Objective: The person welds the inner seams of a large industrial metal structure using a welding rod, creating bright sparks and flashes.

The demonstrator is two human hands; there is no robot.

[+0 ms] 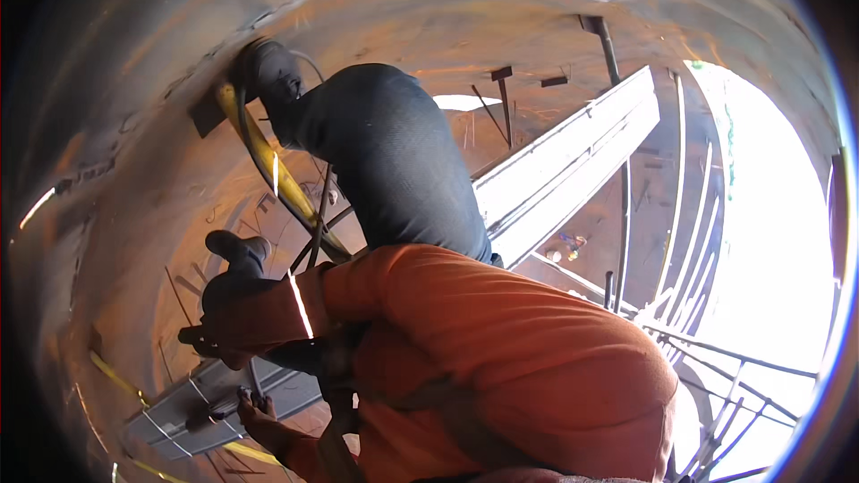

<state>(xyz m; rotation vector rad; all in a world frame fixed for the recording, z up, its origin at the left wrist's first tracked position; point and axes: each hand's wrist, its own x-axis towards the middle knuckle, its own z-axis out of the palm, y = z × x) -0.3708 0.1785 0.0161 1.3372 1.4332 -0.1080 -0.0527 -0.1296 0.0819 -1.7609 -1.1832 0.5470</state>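
A dark, stubby handle-like tool [190,336] is gripped low on the left of the view, just above a grey flat metal plate [201,411] that's laid on the curved rusty steel wall [116,215] of a big pipe. The right hand [222,317], in a dark glove at the end of an orange sleeve with a reflective stripe [300,304], is wrapped round that tool, fingers closed on it as far as can be seen. The left hand [259,416] is seen lower down, right at the plate's edge, with a small dark object [242,394] at its fingertips. Honestly, it can't be told whether that hand is gripping or just touching.

Moving outward, a dark boot [237,250] is planted on the wall just above the right hand. A second dark boot [267,72] is braced higher up, with a leg in dark trousers [394,152] bent between. A yellow hose [268,165] is run along the wall past both boots. A pale long plank [564,156] is laid toward the pipe's bright open end [769,215], well apart from the hands.
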